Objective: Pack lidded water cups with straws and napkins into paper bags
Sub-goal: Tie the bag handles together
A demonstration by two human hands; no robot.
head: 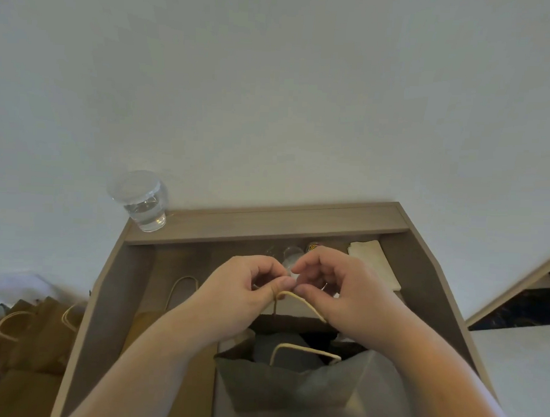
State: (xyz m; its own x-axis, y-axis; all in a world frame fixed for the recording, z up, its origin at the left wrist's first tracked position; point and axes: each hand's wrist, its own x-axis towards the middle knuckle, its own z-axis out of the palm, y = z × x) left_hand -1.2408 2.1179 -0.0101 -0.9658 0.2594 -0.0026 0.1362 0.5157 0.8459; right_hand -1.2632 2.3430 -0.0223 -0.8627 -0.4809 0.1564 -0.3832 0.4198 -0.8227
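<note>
Two hands meet above the open paper bag [292,390]: left hand [242,294] and right hand [342,291] both pinch its far cord handle [301,301], probably to spread the mouth for loading. Napkins [374,261] lie beyond; lidded water cup [140,200] waits on the table's back ledge [267,223].

Your left hand [244,296] and right hand [342,293]: bare, no gloves, rings or watch on visible parts. Your forearms bare to frame edge, no sleeves showing. Thumbnails short, unpainted.
</note>
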